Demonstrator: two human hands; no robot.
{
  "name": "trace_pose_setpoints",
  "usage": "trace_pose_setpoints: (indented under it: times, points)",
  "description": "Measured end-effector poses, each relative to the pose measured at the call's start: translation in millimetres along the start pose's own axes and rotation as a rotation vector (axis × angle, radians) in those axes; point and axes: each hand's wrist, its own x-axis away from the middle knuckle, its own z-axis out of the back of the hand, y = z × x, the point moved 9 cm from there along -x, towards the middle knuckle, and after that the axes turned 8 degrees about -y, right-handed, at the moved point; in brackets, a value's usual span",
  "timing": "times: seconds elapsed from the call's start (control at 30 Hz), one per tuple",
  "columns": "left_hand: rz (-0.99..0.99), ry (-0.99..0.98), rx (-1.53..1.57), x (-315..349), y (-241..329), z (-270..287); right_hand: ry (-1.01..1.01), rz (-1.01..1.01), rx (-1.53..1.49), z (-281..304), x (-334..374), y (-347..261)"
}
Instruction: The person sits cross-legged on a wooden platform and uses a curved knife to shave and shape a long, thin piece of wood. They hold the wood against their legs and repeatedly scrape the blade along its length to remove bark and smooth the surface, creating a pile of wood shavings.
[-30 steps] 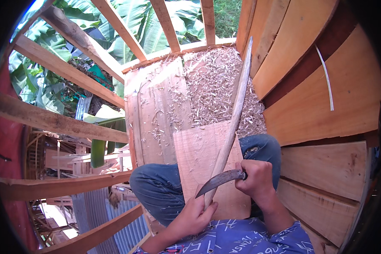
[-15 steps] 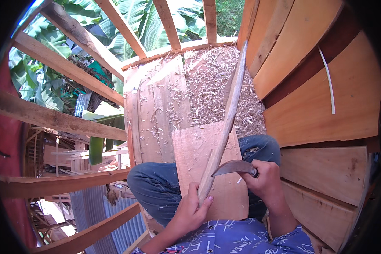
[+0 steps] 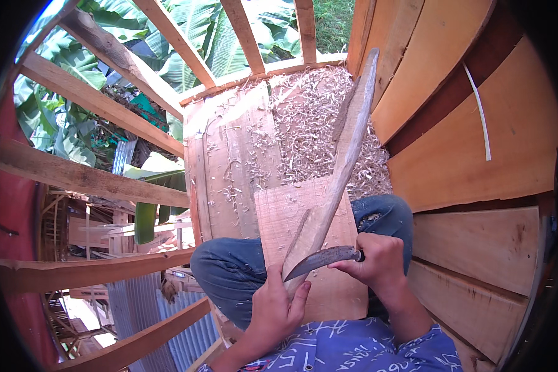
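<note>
A long, rough wooden stick slants away from me, its far tip near the plank wall at the upper right. Its near end sits in my left hand, whose fingers wrap round it. My right hand is closed on the dark handle of a knife with a curved blade. That blade lies across the stick just beyond my left hand, its tip pointing left. Under the stick, a flat wooden board rests over my lap between my bent knees.
Curled wood shavings cover the plank floor ahead. Orange-brown plank walls rise on the right, with a thin pale strip against them. Wooden rails run along the left; banana leaves and corrugated sheets show beyond.
The knife blade has come nearer to my left hand along the stick, and its tip now points lower. The stick has turned, showing a broader face, and its far tip has shifted right.
</note>
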Motion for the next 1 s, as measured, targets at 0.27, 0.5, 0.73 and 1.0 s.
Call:
trace_pose_setpoints:
  times: [0.27, 0.5, 0.73, 1.0]
  points:
    - [-0.043, 0.017, 0.027, 2.5, 2.2, 2.7, 0.080, 0.021, 0.046, 4.0, -5.2, -3.7]
    - [0.020, -0.039, 0.071, 2.0, -0.1, 0.9, 0.047, 0.001, 0.065, 2.8, -9.0, -3.7]
    - [0.188, -0.376, 0.078, 23.6, -32.4, -42.5, 0.256, -0.542, -0.170, 52.7, -13.6, 124.8]
    - [0.120, -0.152, 0.146, -2.1, -36.7, -8.7, -0.178, -0.133, -0.103, -24.7, 8.3, 4.5]
